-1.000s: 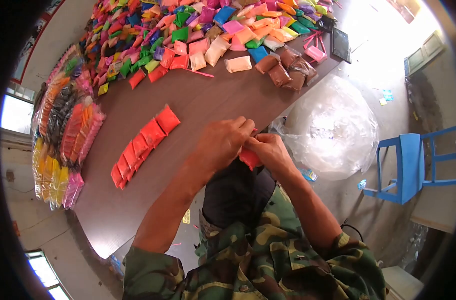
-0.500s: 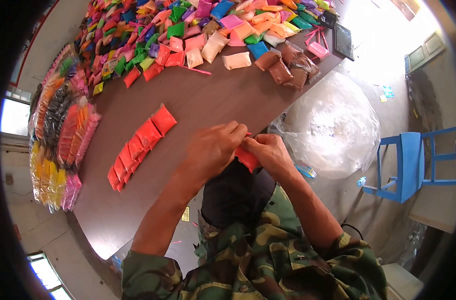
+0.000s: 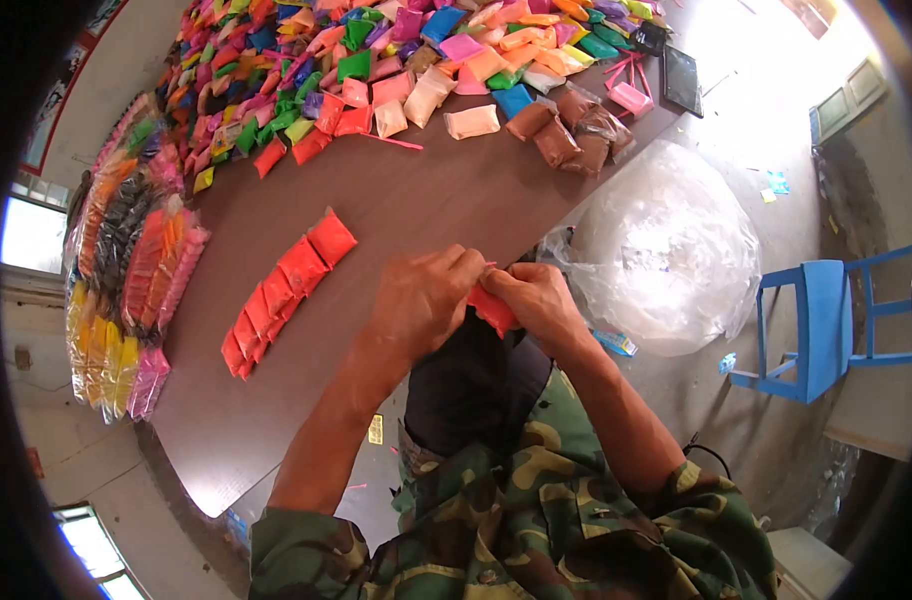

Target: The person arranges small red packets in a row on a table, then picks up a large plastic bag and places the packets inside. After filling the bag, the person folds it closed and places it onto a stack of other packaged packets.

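Observation:
Above my lap, at the table's near edge, I hold a small red packet (image 3: 492, 313) between my two hands. My left hand (image 3: 424, 298) is closed, its fingertips pinching at the packet's upper edge. From the other side, my right hand (image 3: 542, 302) grips the packet between thumb and curled fingers. A pinkish sliver shows between the fingertips; what it is I cannot make out. On the table to the left lies a slanting, overlapping row of red packets (image 3: 281, 287).
A heap of coloured packets (image 3: 356, 65) covers the table's far side. Brown packets (image 3: 566, 140) and a dark flat device (image 3: 682, 80) lie at the right edge. Bagged packets (image 3: 126, 290) stand left. A large clear plastic bag (image 3: 666, 250) and a blue chair (image 3: 821, 330) are on the right.
The view has shifted slightly. Both hands stay at the red packet, with only a small movement of the fingers. The row on the table is unchanged.

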A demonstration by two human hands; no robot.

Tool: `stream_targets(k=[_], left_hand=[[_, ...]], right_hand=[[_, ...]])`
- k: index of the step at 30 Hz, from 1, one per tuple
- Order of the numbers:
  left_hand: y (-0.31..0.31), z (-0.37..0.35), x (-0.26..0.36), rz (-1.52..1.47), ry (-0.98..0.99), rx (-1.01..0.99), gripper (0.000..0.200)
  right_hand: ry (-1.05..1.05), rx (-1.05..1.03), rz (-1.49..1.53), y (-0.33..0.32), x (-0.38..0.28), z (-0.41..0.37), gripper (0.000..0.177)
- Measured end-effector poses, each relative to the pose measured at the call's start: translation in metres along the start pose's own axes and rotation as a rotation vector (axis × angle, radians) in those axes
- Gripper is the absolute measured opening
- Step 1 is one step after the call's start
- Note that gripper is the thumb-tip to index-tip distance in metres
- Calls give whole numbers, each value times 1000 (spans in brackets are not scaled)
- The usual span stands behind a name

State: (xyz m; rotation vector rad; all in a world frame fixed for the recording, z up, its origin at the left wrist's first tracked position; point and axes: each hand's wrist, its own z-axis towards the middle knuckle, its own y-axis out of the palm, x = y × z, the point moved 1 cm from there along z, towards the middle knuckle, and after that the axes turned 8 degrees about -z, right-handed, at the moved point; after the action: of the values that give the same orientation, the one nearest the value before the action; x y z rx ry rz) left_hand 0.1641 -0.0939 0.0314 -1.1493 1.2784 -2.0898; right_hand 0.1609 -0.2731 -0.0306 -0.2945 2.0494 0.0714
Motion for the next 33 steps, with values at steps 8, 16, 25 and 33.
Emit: stream_targets(k=[8,16,25,33], left_hand=[[0,14,-1,49,9,-90,16],[-6,20,-12,51,-57,-19,14],[2,8,-2,0,-72,11,4],[-4,7,1,-52,-64,-66,7]], right_hand=[[42,4,-28,0,2,4,47],[9,22,-14,2,0,0,47],[37,-7,-62,0,2,2,46],[15,2,-52,0,2,1,42]])
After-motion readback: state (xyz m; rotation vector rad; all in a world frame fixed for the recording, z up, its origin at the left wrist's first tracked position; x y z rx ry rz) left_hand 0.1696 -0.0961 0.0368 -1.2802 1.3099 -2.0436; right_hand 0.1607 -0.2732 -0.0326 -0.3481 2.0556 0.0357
